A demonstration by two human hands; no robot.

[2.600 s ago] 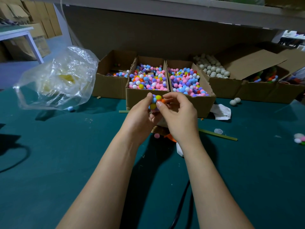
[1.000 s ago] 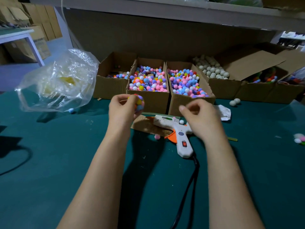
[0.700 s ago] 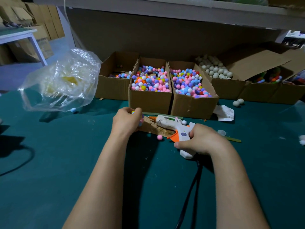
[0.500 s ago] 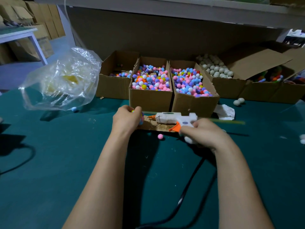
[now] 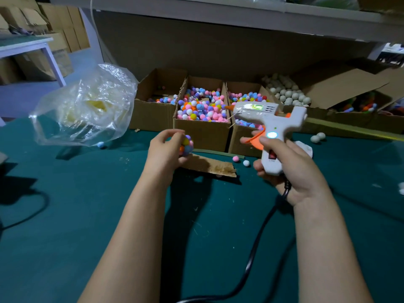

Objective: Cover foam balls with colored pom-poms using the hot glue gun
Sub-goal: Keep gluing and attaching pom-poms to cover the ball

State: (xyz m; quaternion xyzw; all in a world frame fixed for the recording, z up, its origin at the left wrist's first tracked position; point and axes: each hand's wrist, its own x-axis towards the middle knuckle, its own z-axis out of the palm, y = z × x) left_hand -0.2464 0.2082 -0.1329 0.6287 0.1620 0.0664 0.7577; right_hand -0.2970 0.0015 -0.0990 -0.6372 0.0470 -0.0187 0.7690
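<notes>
**Step in hand: bring the nozzle to a bare patch of the ball**

Obs. The left hand (image 5: 166,152) holds the foam ball (image 5: 187,145) low over the green table (image 5: 65,215), fingers curled round its back and underside. The side facing right is already studded with pom-poms. How much bare foam is left I cannot tell, as the palm hides the rest.

Obs. The right hand (image 5: 290,171) is wrapped round the grip of the hot glue gun (image 5: 269,125), with its forefinger (image 5: 246,139) laid on the orange trigger (image 5: 254,142). The gun is raised and level. Its orange nozzle (image 5: 229,107) points left, above the ball and well apart from it, in front of the pom-pom boxes (image 5: 201,136). The gun's lamp is lit. The cord (image 5: 258,248) runs down across the table toward the person.

Judgement: glue is about to be applied.

Notes for doing it well:
- Turn the ball in the fingers until an uncovered patch faces the nozzle, and keep the fingertips off that patch.
- Lower the gun until the tip is just at the foam. Squeeze lightly for a small dab, since too much glue will ooze between neighbouring pom-poms.
- Tip the nozzle away from the left thumb, which is a burn risk.
- Work over the cardboard scrap (image 5: 209,166) so drips land there and not on the cloth.
- Keep slack in the cord so it does not tug the aim.
- The loose pink pom-pom (image 5: 235,158) and white pom-pom (image 5: 246,163) beside the scrap are the nearest to pick up. The full boxes are just behind.
</notes>
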